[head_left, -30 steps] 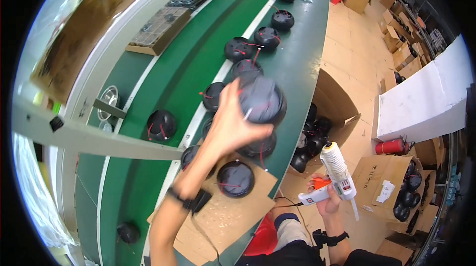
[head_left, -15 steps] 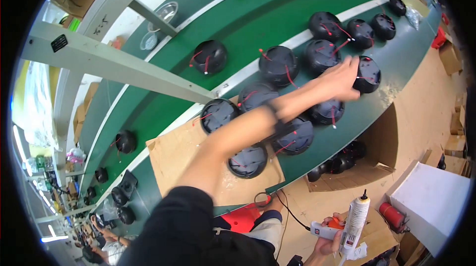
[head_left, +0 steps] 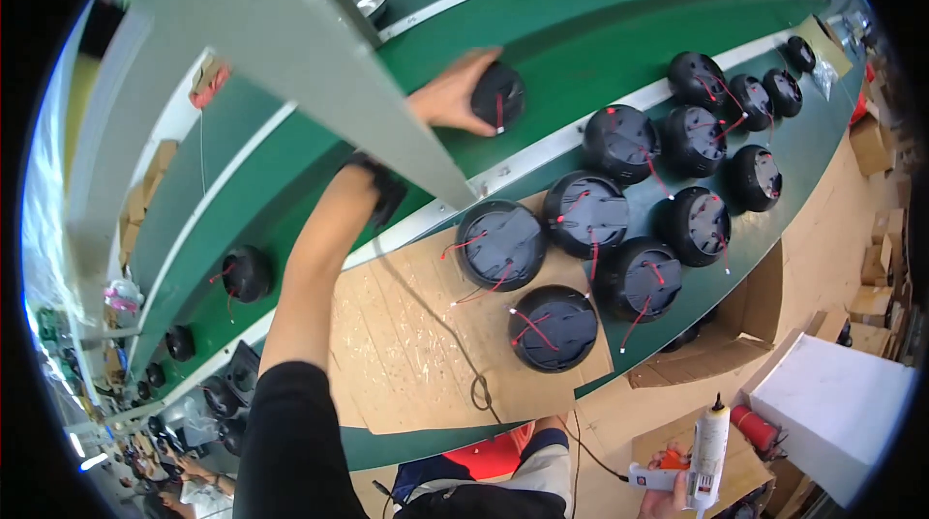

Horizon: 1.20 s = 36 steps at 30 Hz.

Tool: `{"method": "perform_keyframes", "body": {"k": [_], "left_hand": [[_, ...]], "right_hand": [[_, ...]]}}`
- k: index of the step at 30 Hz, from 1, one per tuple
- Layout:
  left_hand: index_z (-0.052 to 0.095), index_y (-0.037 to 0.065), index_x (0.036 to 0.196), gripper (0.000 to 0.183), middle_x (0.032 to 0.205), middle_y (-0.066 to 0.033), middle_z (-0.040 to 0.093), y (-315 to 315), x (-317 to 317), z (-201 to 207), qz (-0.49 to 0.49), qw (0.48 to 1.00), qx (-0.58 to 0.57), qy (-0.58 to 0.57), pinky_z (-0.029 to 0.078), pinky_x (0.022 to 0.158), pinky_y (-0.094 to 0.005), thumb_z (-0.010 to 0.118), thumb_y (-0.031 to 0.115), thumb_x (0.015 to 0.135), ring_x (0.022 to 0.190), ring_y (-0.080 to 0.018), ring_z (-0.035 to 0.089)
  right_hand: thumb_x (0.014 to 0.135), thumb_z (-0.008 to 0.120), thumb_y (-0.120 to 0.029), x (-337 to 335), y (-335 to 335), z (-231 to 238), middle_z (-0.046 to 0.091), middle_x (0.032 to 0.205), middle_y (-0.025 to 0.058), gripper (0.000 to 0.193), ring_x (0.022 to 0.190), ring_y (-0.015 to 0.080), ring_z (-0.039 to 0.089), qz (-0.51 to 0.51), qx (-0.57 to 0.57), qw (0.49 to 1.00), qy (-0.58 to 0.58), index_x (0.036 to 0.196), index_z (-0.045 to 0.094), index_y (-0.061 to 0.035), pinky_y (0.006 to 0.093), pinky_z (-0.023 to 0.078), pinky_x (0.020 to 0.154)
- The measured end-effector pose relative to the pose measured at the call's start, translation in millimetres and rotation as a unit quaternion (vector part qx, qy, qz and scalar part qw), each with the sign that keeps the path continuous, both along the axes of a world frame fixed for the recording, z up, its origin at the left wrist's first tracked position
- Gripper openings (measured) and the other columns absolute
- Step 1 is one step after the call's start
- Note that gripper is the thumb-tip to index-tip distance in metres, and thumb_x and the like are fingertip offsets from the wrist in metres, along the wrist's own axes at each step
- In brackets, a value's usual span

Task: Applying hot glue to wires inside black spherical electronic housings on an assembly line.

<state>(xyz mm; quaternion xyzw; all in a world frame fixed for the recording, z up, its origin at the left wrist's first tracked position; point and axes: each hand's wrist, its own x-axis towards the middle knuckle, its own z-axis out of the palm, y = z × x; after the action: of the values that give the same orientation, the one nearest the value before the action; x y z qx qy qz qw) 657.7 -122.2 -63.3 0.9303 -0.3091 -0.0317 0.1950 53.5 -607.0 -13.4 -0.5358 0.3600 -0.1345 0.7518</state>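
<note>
- Working area evenly bright; distant lower-left corner dimmer, with a glowing white tube lamp point(head_left: 94, 462).
- Wide green conveyor belt point(head_left: 590, 55): darker, soft-edged band along its length.
- Flat tan cardboard sheet point(head_left: 382, 355): small bright glints scattered across surface.
- Smooth white block point(head_left: 837, 393), right: pale, strongly lit.
- Black round plastic housings point(head_left: 503, 243): tops readable, sides sinking to near black.
- Thick grey metal post point(head_left: 290, 55), near lens: soft, little detail.
- Fisheye bend: long white metal rail point(head_left: 542, 157) curves; corners black, bluish fringe at rim.
</note>
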Motion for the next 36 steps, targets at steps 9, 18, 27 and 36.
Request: {"method": "perform_keyframes", "body": {"k": [9,18,27,36], "left_hand": [[0.039,-0.001,0.153,0.121,0.145,-0.0256,0.051,77,-204,56,0.232,0.959,-0.150,-0.063,0.041,0.115,-0.0440,0.095,0.037,0.053,0.132,-0.0392,0.053],[0.041,0.014,0.152,0.117,0.156,-0.0205,0.036,62,-529,49,0.330,0.931,-0.117,0.106,0.049,0.108,-0.0508,0.099,0.028,0.052,0.139,-0.0450,0.044],[0.072,0.007,0.107,0.030,0.084,-0.0043,0.055,87,-546,49,0.390,0.902,-0.133,0.124,0.050,0.053,-0.0330,0.084,0.015,0.081,0.061,-0.0174,0.060],[0.070,0.001,0.093,0.014,0.079,-0.0108,0.063,121,-512,75,0.265,0.930,-0.102,0.234,0.049,0.057,-0.0371,0.078,0.002,0.082,0.065,-0.0286,0.063]], "right_hand": [[0.092,0.070,-0.035,14,60,52,0.062,0.121,0.0258,0.045,0.107,0.0308,0.062,0.261,0.046,0.964,-0.017,0.120,0.058,-0.0020,0.0317,0.056,0.059],[0.088,0.075,-0.018,100,203,53,0.073,0.097,0.0123,0.027,0.077,0.0199,0.069,0.608,-0.008,0.791,0.059,0.110,0.073,-0.0024,0.0309,0.056,0.069],[0.073,0.076,-0.010,111,290,43,0.075,0.095,0.0118,0.028,0.086,0.0270,0.075,0.605,-0.201,0.758,0.141,0.100,0.075,-0.0002,0.0336,0.058,0.080],[0.073,0.084,-0.003,122,317,42,0.075,0.094,0.0111,0.022,0.084,0.0211,0.075,0.695,-0.340,0.633,0.005,0.090,0.071,-0.0002,0.0286,0.059,0.075]]}}
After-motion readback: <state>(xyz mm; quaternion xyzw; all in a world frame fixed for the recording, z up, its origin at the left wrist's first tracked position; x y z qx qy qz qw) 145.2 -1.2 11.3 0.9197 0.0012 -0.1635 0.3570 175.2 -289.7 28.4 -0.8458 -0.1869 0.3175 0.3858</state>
